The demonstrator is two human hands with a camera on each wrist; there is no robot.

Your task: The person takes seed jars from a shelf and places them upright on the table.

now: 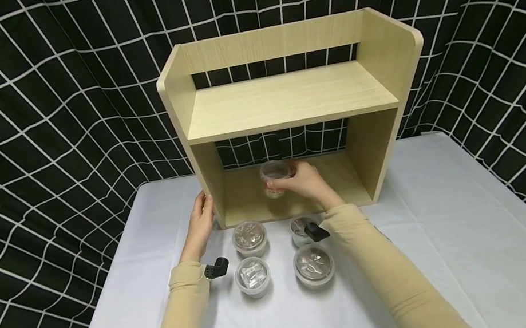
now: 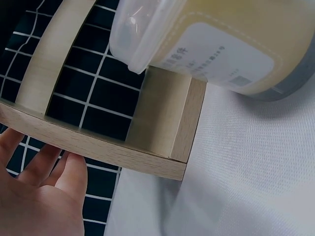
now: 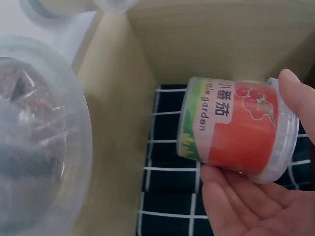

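Note:
My right hand [image 1: 304, 180] holds a small clear-lidded tub [image 1: 273, 178] inside the lower compartment of a wooden shelf [image 1: 289, 100]. In the right wrist view the tub [image 3: 231, 128] shows a red label with tomatoes and the words "little garden". The thumb lies at its lid end and the fingers [image 3: 246, 196] pass along its other side. My left hand [image 1: 199, 221] touches the outside of the shelf's left panel near its front edge, fingers fairly straight. From the left wrist, those fingers [image 2: 39, 169] reach against the panel [image 2: 98, 145].
In front of the shelf stand several lidded tubs on the white tablecloth [image 1: 428, 275]: one back left [image 1: 249, 237], one front left [image 1: 253, 276], one front right [image 1: 313, 264], and one back right [image 1: 301, 228] beside the right wrist. A black curtain with white grid lines [image 1: 29, 139] surrounds the table.

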